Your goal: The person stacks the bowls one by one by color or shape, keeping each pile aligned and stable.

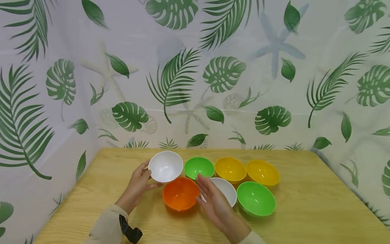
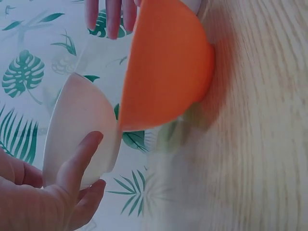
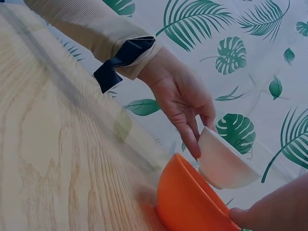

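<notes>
My left hand (image 1: 136, 185) grips a white bowl (image 1: 165, 166) by its left side, in the back row at the left end. In the left wrist view the fingers and thumb lie along the outside of this bowl, which appears raised off the table. Just in front of it sits an orange bowl (image 1: 181, 194). My right hand (image 1: 215, 205), its fingers extended, is over a second white bowl (image 1: 226, 190) and partly hides it. In the right wrist view the right thumb (image 3: 243, 216) is at the orange bowl's rim; whether it presses there I cannot tell.
Behind stand a green bowl (image 1: 199, 167) and two yellow bowls, one in the middle (image 1: 230, 169) and one to the right (image 1: 263, 173). A larger-looking green bowl (image 1: 256, 199) is at the front right. The wooden table (image 1: 313, 200) meets a leaf-patterned backdrop (image 1: 231, 118).
</notes>
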The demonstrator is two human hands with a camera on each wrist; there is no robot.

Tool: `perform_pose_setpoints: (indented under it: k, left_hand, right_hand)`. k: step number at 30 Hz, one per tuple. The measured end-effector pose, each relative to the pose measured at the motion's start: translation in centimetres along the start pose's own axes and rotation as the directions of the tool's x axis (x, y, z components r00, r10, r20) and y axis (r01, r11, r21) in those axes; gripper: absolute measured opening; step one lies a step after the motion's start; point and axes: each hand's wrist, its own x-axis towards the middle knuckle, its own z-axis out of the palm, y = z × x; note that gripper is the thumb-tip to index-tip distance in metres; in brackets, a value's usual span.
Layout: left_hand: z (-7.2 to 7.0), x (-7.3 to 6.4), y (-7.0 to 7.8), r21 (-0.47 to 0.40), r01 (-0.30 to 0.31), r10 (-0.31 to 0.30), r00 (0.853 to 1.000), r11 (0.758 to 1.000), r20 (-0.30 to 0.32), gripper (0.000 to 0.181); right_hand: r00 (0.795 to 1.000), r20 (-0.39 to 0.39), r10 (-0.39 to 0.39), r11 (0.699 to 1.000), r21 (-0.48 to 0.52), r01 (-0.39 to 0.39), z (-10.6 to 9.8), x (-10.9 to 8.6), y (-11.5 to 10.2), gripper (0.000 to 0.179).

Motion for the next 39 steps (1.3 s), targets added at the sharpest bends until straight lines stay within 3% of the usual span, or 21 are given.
perform_pose_setpoints:
  k: [9, 21, 33, 39]
  left_hand:
    - [0.9, -0.4, 0.8, 0.005, -0.054, 0.054, 0.998, 0.999, 0.032, 0.045]
    - [1.5, -1.4, 1.1, 0.011, -0.048, 0.047, 0.997, 0.999, 0.063, 0.046]
    - [1.6, -2.3, 1.2, 0.044, -0.067, 0.064, 0.995, 0.997, 0.072, 0.045]
    - [1.5, -2.8, 1.2, 0.047, -0.065, 0.061, 0.995, 0.997, 0.08, 0.045]
  right_hand:
    - [1.0, 0.024, -0.016, 0.999, -0.038, 0.017, -0.2, -0.2, -0.2, 0.072]
    - [0.998, 0.068, 0.008, 1.0, 0.027, -0.009, 0.2, 0.2, -0.1, 0.073]
    - [1.0, 0.024, 0.006, 1.0, 0.016, -0.006, 0.7, 0.4, 0.3, 0.068]
    - [0.998, 0.06, 0.009, 0.999, -0.033, -0.007, 1.0, 0.3, 0.4, 0.068]
